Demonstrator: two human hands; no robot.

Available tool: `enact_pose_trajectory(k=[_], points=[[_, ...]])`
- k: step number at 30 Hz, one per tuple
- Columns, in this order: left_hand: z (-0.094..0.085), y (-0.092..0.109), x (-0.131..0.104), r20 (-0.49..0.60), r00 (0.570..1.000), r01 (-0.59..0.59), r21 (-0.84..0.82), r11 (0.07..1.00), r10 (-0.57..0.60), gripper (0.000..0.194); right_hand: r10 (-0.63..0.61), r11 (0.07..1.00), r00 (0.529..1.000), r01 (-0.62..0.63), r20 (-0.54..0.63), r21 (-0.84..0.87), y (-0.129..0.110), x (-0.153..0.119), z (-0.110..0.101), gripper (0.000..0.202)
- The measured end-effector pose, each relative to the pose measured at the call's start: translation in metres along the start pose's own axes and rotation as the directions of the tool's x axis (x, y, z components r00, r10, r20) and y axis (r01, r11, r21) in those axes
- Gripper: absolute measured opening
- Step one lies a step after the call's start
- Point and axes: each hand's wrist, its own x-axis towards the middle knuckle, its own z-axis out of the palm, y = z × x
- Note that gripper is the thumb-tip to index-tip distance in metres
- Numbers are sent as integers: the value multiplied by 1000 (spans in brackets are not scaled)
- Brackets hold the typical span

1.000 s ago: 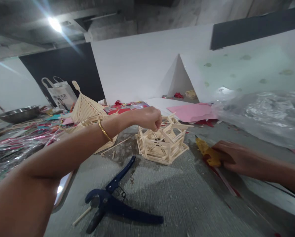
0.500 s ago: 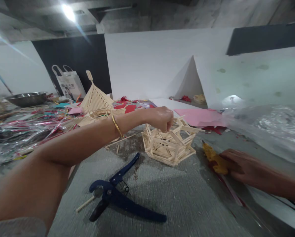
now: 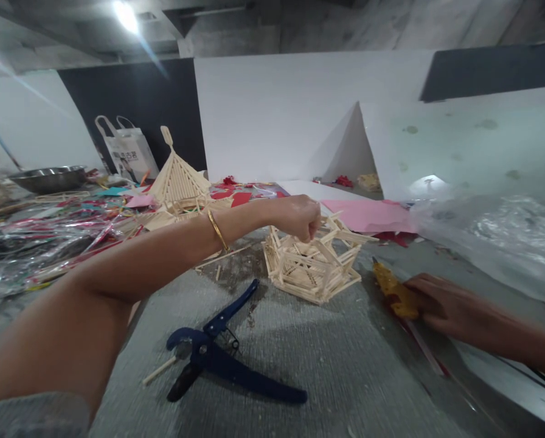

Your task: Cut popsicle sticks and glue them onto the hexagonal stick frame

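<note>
My left hand [image 3: 298, 216] is closed, its fingertips pinched down at the upper rim of a many-sided frame [image 3: 315, 275] built from thin wooden sticks. What exactly lies between those fingertips is hidden by the hand. On the right, my right hand [image 3: 434, 307] wraps around a yellow hot glue gun [image 3: 395, 293], with its nozzle pointing up and left, apart from the frame. A clear glue stick [image 3: 425, 347] trails from the gun's back. In front lies a dark blue pipe cutter [image 3: 236, 371] with spread handles, a short wooden stick [image 3: 159, 370] at its jaw.
Behind my left forearm stands a pointed stick-built roof [image 3: 179, 179]. Plastic-wrapped coloured materials [image 3: 72, 237] and a metal bowl [image 3: 48, 179] lie at left. Pink paper [image 3: 368, 214] sits behind the frame, and clear plastic wrap [image 3: 505, 231] fills the right. A white bag [image 3: 133, 152] stands farther back.
Both hands keep nearly the same position, the left at the frame and the right on the glue gun. The whole view has shifted very slightly.
</note>
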Motion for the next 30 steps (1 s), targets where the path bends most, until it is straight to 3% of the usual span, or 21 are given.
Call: enact_pose_trajectory(k=[3,17,23,27,30], points=[[0,1,0,-3,1000,1,7,1000,-1,23,-51,998,998,50,43,26,4,-1,2,36],[4,-2,1,-32,999,-24,25,999,25,20,-56,996,998,53,32,65,-1,-2,-1,37],[4,-4,0,-21,999,-37,22,999,37,18,-71,996,997,71,7,52,-6,-1,-5,50],[-2,0,-8,-78,997,-14,21,1000,15,20,-22,1000,1000,22,-21,0,-18,-12,-29,47],[-6,12,-19,-173,985,16,52,998,-7,19,47,997,991,-54,-124,-50,-10,-39,-68,50]])
